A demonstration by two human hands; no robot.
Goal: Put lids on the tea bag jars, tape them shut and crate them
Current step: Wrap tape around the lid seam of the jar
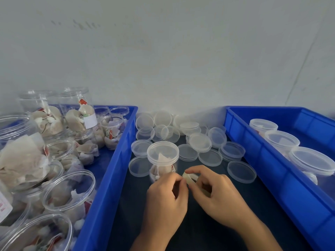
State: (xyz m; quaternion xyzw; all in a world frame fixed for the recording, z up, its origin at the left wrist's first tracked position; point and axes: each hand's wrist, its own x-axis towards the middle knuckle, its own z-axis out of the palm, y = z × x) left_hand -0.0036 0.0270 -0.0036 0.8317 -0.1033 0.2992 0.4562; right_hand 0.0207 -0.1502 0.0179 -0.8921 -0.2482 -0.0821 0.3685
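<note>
No readable text anywhere. White label (90,121) on a jar (78,109) in the left blue crate (116,151): blank or too blurred to tell. Another white label (4,205) at the left edge shows red marks, illegible. Small red tags (82,102) on tea bag strings: print too small to read.

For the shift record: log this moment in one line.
stage: taping | lidded jar: on table | right hand: holds tape roll | left hand: picks tape end
</note>
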